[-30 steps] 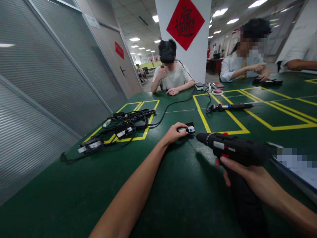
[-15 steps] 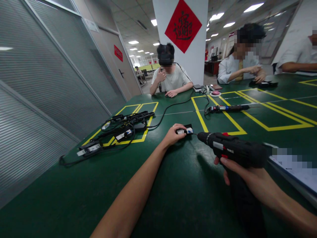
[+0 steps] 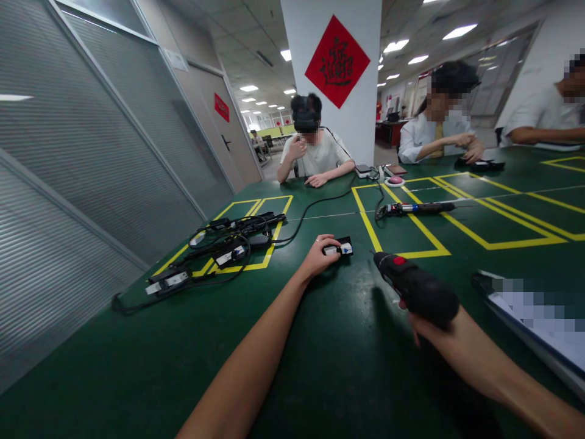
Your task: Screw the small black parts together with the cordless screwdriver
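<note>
On the green table, a tangle of black cables and adapters lies at the left inside a yellow box. The left hand reaches forward, its fingers closed on 1 end of a small black-and-white part that lies flat near the table's middle. The part looks light, hard and apt to skid, so it is best pinned by its sides, clear of the white end. Just right, apart from it, the cordless driver points its nose toward the part. It looks heavy and rigid. The right hand is wrapped tight around its grip, the sound place to hold it.
</note>
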Demonstrator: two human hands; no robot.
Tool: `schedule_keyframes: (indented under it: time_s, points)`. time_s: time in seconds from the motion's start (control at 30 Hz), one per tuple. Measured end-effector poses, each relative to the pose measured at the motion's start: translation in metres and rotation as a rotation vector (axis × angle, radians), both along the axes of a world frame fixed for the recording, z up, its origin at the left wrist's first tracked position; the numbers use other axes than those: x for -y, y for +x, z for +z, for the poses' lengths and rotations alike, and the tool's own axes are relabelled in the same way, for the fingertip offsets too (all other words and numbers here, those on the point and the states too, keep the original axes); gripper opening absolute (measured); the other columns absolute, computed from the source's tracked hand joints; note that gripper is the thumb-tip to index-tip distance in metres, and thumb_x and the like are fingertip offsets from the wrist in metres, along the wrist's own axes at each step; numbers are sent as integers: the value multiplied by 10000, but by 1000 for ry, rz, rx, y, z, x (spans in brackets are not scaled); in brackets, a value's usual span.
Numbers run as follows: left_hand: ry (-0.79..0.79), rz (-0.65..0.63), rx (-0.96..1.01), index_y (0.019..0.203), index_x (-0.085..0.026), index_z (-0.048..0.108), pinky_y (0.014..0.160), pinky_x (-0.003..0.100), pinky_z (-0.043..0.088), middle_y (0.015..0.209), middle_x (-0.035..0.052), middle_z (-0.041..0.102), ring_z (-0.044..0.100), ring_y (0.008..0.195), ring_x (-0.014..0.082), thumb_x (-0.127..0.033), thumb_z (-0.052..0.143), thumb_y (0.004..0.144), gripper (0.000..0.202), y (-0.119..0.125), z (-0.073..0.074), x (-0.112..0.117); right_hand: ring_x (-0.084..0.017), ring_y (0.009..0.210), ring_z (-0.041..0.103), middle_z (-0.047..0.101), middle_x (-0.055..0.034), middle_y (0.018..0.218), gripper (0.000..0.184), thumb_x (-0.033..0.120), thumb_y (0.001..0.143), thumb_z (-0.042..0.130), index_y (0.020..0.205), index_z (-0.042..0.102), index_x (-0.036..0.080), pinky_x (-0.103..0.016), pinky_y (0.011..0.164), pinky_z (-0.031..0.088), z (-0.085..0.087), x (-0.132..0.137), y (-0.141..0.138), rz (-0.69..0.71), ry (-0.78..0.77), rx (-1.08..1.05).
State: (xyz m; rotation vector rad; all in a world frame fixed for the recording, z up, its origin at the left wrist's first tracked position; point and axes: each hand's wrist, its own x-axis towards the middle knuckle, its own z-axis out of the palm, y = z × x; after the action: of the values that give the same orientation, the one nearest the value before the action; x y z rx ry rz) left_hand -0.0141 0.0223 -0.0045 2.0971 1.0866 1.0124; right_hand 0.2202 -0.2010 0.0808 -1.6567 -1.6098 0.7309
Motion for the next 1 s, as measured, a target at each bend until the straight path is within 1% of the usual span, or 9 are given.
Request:
schedule_keyframes:
  time_s: [0.03, 0.1, 0.13, 0.2, 0.37, 0.53, 0.73, 0.9, 1.0]
  points:
    - [-6, 0, 2, 959, -169, 692, 1076, 381, 369, 1241, 104, 515, 493, 1222, 229, -187, 675, 698, 261, 0, 1, 1, -239, 794, 712, 753, -48, 867, 378, 298, 806, 571, 1167, 634, 209, -334, 675, 563, -1, 0, -2, 61, -7, 10]
    - [-17, -3, 7, 958, -166, 694, 1079, 384, 363, 1246, 107, 513, 486, 1230, 232, -190, 676, 700, 260, -1, 3, 2, -248, 1184, 588, 635, -76, 1285, 678, 239, 801, 555, 1447, 351, 248, -399, 971, 474, -4, 1, -10, 133, 22, 19]
    - [-22, -5, 9, 955, -166, 696, 1080, 387, 361, 1247, 108, 514, 484, 1231, 233, -191, 676, 702, 255, -1, 3, 2, -239, 1286, 498, 535, -75, 1409, 765, 235, 803, 550, 1496, 228, 264, -419, 1050, 403, -7, 3, -14, 153, 23, 30]
    - [-27, -12, 16, 955, -169, 700, 1079, 393, 361, 1250, 106, 516, 482, 1233, 235, -202, 665, 719, 241, -2, 4, 2, -250, 1314, 464, 468, -100, 1463, 802, 260, 818, 539, 1518, 150, 245, -444, 1076, 367, -13, 6, -23, 150, -39, 92]
    - [-3, -12, 21, 980, -176, 700, 1087, 408, 356, 1281, 104, 500, 455, 1269, 239, -226, 583, 791, 228, -4, 3, 4, -325, 1071, 626, 556, -167, 1289, 830, 254, 810, 524, 1528, 115, 176, -487, 896, 490, -21, 12, -40, 130, -142, 294]
    - [204, 61, -85, 1075, -181, 652, 1115, 445, 324, 1362, 116, 442, 418, 1304, 265, -270, 612, 783, 308, -3, 5, 18, -345, 885, 683, 538, -199, 1225, 847, 272, 796, 542, 1528, 132, 155, -483, 760, 527, -19, 8, -56, 154, -206, 506]
    - [365, -60, -291, 1165, -193, 571, 1108, 423, 354, 1323, 110, 501, 461, 1253, 256, -317, 699, 729, 471, -3, 8, 29, -321, 749, 706, 540, -240, 1194, 799, 290, 848, 475, 1526, 108, 79, -439, 622, 543, -27, 16, -73, 135, -154, 683]
    - [395, -73, -304, 1101, -191, 588, 1096, 395, 376, 1315, 98, 524, 473, 1257, 226, -266, 634, 792, 321, 1, 6, 24, -366, 853, 703, 556, -240, 1294, 772, 343, 825, 579, 1496, 278, 108, -495, 705, 548, 2, 17, -68, 250, -271, 822]
    - [413, -84, -309, 1117, -198, 588, 1112, 421, 355, 1334, 101, 526, 456, 1286, 235, -274, 634, 796, 334, 3, 4, 23, -337, 959, 680, 660, -158, 1198, 710, 440, 825, 599, 1450, 389, 178, -459, 777, 545, 28, -10, -64, 248, 3, 768]
